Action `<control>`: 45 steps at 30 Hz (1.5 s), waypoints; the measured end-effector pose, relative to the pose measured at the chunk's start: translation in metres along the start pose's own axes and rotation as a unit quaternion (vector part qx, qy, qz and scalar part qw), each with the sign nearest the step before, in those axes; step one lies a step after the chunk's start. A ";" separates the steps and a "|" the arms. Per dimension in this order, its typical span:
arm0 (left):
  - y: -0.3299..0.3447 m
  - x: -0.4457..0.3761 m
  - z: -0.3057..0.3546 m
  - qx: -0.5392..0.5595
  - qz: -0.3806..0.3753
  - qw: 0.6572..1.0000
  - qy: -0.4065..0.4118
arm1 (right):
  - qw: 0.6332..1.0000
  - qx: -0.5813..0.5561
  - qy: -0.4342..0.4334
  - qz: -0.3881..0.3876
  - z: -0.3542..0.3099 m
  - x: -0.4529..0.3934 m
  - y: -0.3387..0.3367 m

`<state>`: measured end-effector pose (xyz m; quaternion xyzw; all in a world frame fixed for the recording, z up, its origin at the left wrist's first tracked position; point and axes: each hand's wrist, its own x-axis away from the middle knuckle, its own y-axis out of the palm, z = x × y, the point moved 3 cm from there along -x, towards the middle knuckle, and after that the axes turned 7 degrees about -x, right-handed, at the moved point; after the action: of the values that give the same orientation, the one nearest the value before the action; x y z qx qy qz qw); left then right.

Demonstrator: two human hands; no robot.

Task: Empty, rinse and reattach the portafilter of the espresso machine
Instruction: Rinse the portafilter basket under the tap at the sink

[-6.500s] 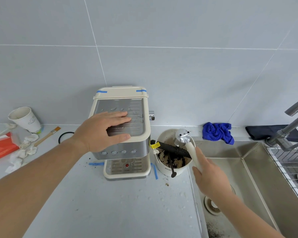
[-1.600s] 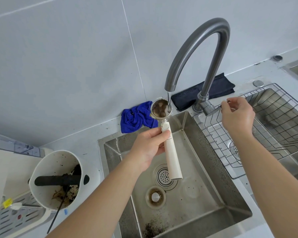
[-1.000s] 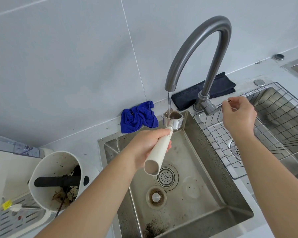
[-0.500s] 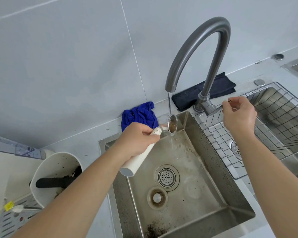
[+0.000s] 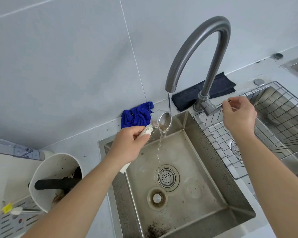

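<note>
Both hands are working: left hand [image 5: 127, 148] is gripping the portafilter [image 5: 159, 121] under running water, right hand [image 5: 237, 115] is pinching the tap lever [image 5: 213, 109].

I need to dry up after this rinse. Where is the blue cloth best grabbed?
Pinch the blue cloth by a raised fold on top, coming from above and its left. It lies bunched against the wall, and the left hand with the portafilter crowds its sink side.

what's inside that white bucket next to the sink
Inside the white bucket a black bar spans the opening, with dark coffee grounds clinging to the wall and some brownish residue lower down. The left forearm covers its right edge, and the bottom is hidden.
</note>
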<state>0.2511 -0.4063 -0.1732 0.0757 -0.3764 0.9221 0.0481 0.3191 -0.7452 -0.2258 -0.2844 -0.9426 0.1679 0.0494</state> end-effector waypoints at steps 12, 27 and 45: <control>0.037 -0.003 0.004 0.140 0.017 0.990 -0.014 | 1.000 0.005 -0.003 -0.001 0.002 -0.001 0.000; 0.062 -0.014 0.017 0.297 -0.043 0.951 -0.070 | 1.000 0.001 -0.017 -0.001 0.001 0.001 0.001; 0.071 -0.009 -0.005 0.176 -0.106 0.969 -0.139 | 1.000 0.001 -0.011 0.005 -0.001 0.004 0.001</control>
<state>0.2492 -0.4535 -0.2269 0.2501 -0.2006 0.9440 0.0785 0.3164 -0.7424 -0.2251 -0.2869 -0.9416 0.1723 0.0381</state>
